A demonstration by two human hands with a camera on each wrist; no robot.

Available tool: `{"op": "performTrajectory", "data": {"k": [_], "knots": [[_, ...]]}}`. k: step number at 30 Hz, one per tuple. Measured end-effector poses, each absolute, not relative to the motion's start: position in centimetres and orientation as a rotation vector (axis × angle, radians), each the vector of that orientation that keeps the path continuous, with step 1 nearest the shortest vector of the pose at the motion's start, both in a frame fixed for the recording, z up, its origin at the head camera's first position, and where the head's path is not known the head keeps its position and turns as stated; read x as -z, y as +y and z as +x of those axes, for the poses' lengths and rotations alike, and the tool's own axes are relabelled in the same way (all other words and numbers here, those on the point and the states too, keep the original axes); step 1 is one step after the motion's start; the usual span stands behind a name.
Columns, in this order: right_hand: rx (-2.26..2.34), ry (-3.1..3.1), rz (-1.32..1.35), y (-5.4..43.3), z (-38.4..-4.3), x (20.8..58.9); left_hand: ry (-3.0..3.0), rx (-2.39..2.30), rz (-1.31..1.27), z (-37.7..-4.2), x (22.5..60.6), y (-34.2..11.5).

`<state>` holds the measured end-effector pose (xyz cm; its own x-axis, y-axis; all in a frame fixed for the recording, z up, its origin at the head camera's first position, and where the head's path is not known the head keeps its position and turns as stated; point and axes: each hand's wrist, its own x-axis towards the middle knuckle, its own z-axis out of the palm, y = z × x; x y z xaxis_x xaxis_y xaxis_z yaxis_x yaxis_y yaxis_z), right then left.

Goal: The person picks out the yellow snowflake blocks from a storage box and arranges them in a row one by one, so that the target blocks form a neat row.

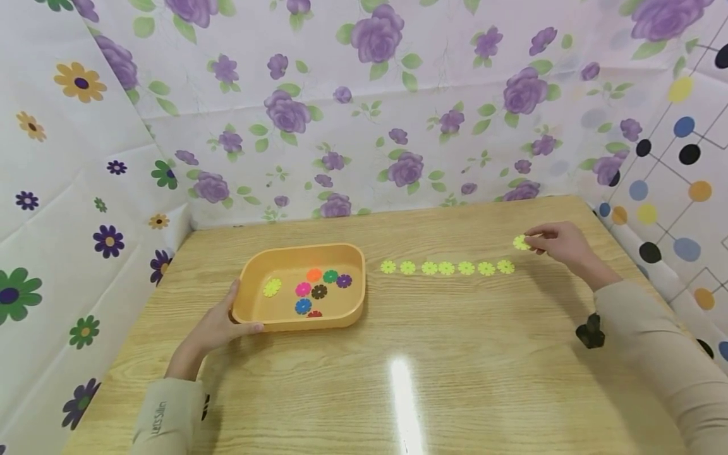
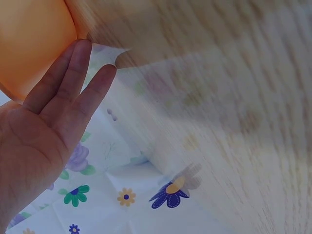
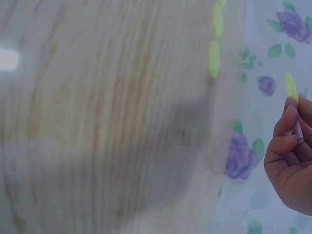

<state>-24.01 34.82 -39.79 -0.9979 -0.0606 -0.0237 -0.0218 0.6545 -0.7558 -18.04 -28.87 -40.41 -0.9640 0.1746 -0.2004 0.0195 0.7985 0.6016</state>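
My right hand (image 1: 560, 243) pinches a yellow flower-shaped disc (image 1: 520, 242) between thumb and fingertips, raised above the right end of a row. In the right wrist view the disc (image 3: 291, 87) shows edge-on. That row holds several matching yellow discs (image 1: 466, 268) lying flat on the table. My left hand (image 1: 218, 322) rests against the near left corner of an orange plastic tray (image 1: 301, 323), its thumb along the front and its fingers straight along the left side. Inside the tray lie a yellow disc (image 1: 272, 288) and several discs of other colours, such as a blue one (image 1: 303, 306).
The wood-grain table (image 1: 455, 379) meets a wall sheet with purple flowers (image 1: 404, 169) at the back. Patterned sheets stand at both sides. A dark object (image 1: 590, 332) shows beside the right sleeve, its kind unclear. Light glares off the table's front.
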Motion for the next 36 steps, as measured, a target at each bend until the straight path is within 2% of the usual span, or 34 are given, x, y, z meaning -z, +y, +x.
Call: {"op": "performTrajectory", "data": {"k": [16,24,36], "knots": [[1.165,2.787,-0.005,36.7,-24.6,42.3,2.731,-0.933,0.152,-18.0,40.3,-28.8],[0.983,2.832,-0.115,36.2,-25.0,43.7,2.723,-0.938,0.14,-18.1,40.4,-28.9],[0.966,2.882,-0.122,34.5,-24.6,41.4,2.717,-0.961,0.153,-18.2,40.5,-29.1]]}}
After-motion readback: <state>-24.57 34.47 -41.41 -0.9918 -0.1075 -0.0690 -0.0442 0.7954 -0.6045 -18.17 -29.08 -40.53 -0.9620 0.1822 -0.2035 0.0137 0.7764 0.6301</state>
